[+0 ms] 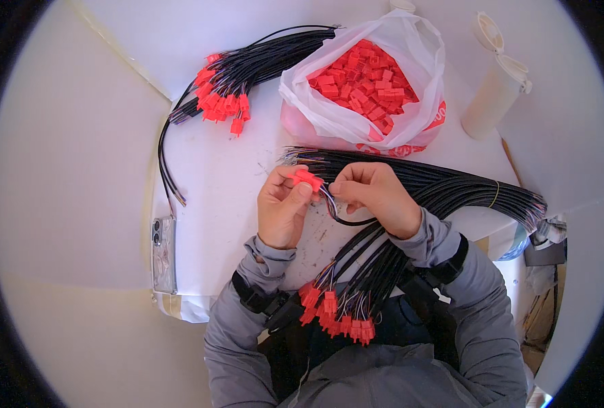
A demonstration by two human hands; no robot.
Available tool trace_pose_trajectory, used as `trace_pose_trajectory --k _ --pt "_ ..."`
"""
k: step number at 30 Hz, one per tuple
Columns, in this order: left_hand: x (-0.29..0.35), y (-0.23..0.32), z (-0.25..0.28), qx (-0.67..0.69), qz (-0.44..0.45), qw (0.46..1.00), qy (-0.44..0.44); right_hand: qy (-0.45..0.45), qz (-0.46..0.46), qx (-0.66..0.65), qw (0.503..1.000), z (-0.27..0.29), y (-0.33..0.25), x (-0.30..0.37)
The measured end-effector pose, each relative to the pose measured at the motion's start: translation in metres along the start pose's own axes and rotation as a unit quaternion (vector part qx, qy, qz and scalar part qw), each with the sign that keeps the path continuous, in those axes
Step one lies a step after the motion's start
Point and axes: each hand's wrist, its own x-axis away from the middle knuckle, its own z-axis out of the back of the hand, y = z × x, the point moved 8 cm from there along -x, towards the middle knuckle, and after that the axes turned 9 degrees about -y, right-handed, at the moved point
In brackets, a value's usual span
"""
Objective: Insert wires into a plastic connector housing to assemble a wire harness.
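Between the thumb and fingers of my left hand point(280, 212) is a red plastic connector point(307, 179). Thin coloured wires point(328, 198) run from it into a black cable that curves below my right hand point(378, 193). That hand is closed in a pinch at the wires, just right of the connector; which wire its fingertips grip is too small to tell. Behind my hands lies a long bundle of black cables point(445, 178) with bare wire ends. Nearer me, more black cables point(377, 262) hang over the table's front edge, with red connectors point(339, 318) on their ends.
At the back, a white plastic bag point(298, 115) holds many loose red connectors point(363, 81). Left of it lies another black cable bundle point(275, 58) with red connectors. A cream bottle point(492, 98) with its lid up stands back right. A phone point(164, 255) lies at the table's left edge.
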Motion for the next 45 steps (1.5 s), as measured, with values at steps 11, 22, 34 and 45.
trace_pose_trajectory --k 11,22,34,45 --pt "0.0 0.007 0.002 -0.041 -0.042 0.998 0.02 0.074 0.11 0.221 0.966 0.0 -0.022 0.009" --pt "0.001 0.007 0.002 -0.05 -0.029 0.998 0.028 0.048 0.218 0.433 0.873 -0.02 -0.05 0.017" --pt "0.001 -0.002 -0.001 -0.032 0.016 0.999 -0.003 0.01 0.163 0.368 0.915 -0.019 -0.038 0.012" --pt "0.0 -0.009 0.003 -0.001 0.037 0.999 -0.015 -0.012 0.129 0.316 0.94 -0.018 -0.028 0.009"
